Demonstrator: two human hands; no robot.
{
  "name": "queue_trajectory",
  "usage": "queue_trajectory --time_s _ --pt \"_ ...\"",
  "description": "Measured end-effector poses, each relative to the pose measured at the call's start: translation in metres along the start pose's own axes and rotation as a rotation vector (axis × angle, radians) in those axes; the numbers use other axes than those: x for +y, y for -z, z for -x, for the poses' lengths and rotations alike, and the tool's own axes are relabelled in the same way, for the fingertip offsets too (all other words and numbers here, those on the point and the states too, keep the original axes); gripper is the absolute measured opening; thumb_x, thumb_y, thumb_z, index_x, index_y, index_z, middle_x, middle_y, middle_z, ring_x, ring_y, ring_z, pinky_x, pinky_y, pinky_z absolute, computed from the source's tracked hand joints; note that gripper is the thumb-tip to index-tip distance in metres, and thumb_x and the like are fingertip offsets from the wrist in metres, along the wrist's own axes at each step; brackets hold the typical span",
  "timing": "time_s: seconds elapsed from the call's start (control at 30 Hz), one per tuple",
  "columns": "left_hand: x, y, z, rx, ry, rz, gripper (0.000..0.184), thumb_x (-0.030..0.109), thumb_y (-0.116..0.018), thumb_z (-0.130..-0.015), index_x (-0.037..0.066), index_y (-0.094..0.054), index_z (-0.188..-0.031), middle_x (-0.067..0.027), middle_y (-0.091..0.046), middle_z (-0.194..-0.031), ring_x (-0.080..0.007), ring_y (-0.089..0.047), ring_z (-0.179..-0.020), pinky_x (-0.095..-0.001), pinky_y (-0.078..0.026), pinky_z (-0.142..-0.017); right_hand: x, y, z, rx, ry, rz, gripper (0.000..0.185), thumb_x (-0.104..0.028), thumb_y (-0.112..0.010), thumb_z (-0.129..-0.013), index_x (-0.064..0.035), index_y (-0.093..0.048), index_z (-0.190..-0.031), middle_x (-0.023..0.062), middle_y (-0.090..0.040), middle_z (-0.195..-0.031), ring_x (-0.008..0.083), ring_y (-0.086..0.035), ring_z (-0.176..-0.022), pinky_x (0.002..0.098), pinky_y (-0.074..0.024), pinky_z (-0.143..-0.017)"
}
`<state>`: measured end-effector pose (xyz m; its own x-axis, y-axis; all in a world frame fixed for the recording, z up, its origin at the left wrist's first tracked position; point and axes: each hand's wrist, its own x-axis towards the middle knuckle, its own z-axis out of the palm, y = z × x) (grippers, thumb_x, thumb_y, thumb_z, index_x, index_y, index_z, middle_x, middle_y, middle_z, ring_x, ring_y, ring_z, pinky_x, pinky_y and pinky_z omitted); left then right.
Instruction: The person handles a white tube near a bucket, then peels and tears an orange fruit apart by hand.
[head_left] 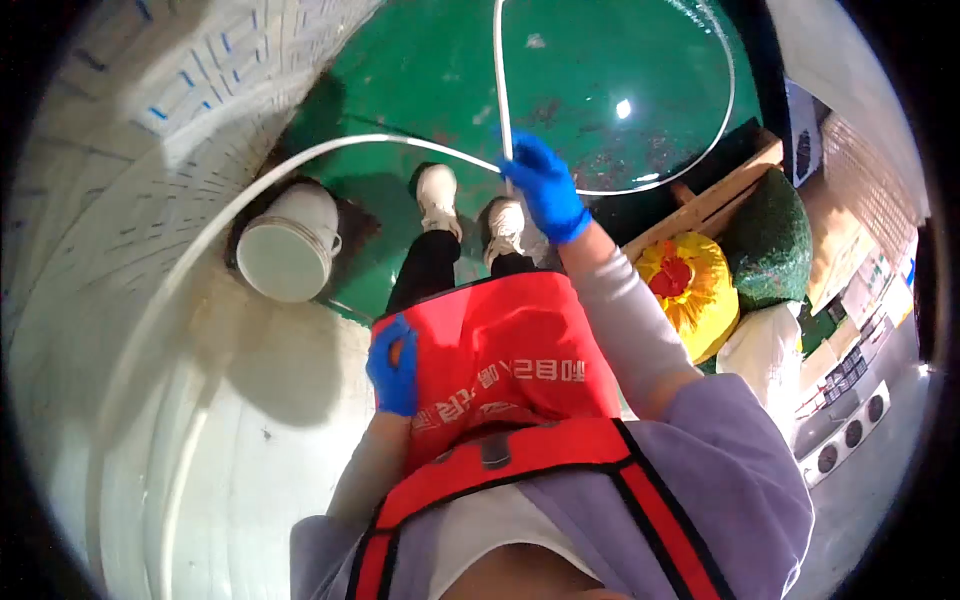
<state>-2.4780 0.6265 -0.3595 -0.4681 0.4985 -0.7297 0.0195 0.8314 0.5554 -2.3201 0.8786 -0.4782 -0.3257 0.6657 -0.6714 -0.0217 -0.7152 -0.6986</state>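
Observation:
My right hand (545, 190), in a blue glove, is closed around a thin white hose (502, 85) above the wet green floor. Two stretches of the hose meet at my fingers: one runs up out of view, the other arcs away to the left. My left hand (393, 368), also blue-gloved, rests against the front of my red apron (525, 330) with its fingers curled. A small orange-brown patch shows at those fingers; whether it is an object or bare skin is unclear.
A white bucket (285, 260) stands left of my shoes (438, 195). To the right lie a wooden pallet (700, 205), a yellow bag (705, 290), a dark green sack (768, 245) and a white sack (762, 350). The hose (732, 90) loops over the floor ahead.

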Motion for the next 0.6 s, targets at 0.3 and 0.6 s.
queue_trajectory --time_s 0.3,0.6 --pt "0.163 -0.035 -0.040 -0.570 0.352 1.049 0.033 0.018 -0.054 -0.080 0.007 -0.048 -0.110 -0.0082 -0.050 -0.110 -0.0202 -0.049 -0.102 -0.0342 -0.045 -0.080 -0.072 0.016 0.166 -0.150 0.286 0.483 0.033 0.000 -0.057 -0.074 -0.0060 -0.050 -0.106 0.0088 -0.056 -0.091 0.0198 -0.054 -0.085 0.0300 -0.0435 -0.073" --pt "0.286 -0.006 0.011 -0.730 0.044 0.925 0.032 0.023 -0.058 -0.078 0.007 -0.051 -0.105 -0.0103 -0.051 -0.082 -0.0205 -0.053 -0.079 -0.0371 -0.049 -0.071 -0.142 0.000 0.206 -0.437 0.682 0.990 0.041 -0.010 -0.061 -0.068 -0.0088 -0.051 -0.108 0.0156 -0.055 -0.087 0.0331 -0.051 -0.081 0.0390 -0.0417 -0.072"
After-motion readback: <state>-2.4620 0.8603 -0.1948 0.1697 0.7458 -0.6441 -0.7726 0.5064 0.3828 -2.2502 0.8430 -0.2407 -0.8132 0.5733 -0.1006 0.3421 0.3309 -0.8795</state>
